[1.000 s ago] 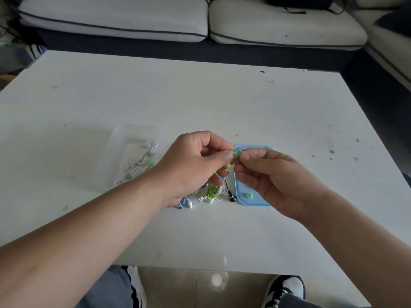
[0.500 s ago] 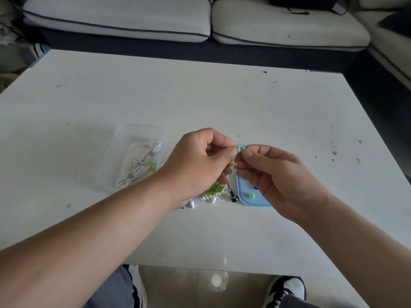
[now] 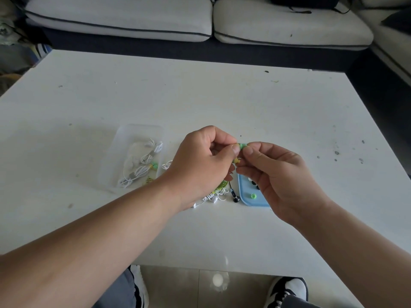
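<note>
The left hand [image 3: 204, 163] and right hand [image 3: 280, 176] are both pinching the green ear tip [image 3: 242, 145], probably light, soft and squashy, best held gently by fingertips at its rim.

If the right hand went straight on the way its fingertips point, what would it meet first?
Probably the left hand: the right hand points its fingertips straight at it, both pinching the small green earbud piece between them.

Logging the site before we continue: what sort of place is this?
Probably a home living room: a cushioned sofa runs behind a low white table, with glossy tiled floor below.
</note>
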The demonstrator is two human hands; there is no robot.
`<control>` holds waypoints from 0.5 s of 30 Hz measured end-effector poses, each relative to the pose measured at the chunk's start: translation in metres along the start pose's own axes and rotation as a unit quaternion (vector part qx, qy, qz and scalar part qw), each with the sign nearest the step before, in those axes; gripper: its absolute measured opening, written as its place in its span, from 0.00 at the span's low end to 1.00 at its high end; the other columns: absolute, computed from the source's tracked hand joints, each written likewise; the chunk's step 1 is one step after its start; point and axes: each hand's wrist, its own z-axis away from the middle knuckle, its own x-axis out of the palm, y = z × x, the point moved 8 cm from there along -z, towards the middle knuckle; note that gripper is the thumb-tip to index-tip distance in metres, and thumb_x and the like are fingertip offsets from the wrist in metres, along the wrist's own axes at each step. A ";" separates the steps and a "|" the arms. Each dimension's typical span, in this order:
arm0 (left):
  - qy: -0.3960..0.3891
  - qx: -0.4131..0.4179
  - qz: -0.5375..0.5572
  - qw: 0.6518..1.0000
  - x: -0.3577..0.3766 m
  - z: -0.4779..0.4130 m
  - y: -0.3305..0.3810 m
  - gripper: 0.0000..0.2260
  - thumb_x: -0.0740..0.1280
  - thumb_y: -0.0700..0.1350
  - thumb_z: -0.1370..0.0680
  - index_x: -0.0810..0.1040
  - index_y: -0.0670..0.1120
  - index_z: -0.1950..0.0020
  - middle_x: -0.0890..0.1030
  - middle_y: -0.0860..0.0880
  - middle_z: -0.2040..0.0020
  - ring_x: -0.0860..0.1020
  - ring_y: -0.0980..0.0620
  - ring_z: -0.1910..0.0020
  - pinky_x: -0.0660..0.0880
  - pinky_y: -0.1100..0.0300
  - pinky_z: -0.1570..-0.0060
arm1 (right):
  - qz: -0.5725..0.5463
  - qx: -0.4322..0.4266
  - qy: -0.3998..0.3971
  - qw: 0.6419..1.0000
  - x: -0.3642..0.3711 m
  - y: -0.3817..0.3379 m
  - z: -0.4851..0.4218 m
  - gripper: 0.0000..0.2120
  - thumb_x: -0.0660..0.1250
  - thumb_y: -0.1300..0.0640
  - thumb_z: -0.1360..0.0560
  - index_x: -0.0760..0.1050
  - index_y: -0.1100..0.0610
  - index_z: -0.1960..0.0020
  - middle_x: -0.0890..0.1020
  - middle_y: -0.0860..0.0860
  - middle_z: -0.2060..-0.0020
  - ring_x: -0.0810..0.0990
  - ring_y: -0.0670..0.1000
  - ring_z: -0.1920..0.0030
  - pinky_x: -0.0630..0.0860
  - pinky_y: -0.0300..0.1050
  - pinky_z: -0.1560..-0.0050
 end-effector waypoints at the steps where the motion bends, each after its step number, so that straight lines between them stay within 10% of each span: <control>1: 0.001 0.000 0.004 1.000 0.001 0.000 0.001 0.01 0.71 0.39 0.20 0.82 0.45 0.49 0.85 0.46 0.61 0.83 0.54 0.67 0.80 0.61 0.67 | -0.002 -0.003 -0.007 1.000 0.001 -0.001 0.000 0.04 0.70 0.63 0.25 0.82 0.64 0.54 0.85 0.59 0.61 0.84 0.54 0.59 0.83 0.42 0.54; 15: -0.001 0.024 0.007 1.000 -0.002 -0.001 0.006 0.02 0.71 0.39 0.20 0.81 0.45 0.50 0.85 0.46 0.60 0.84 0.53 0.66 0.81 0.57 0.65 | -0.011 -0.008 -0.015 1.000 0.002 -0.005 0.001 0.08 0.71 0.62 0.27 0.81 0.66 0.52 0.85 0.62 0.58 0.85 0.60 0.55 0.83 0.50 0.46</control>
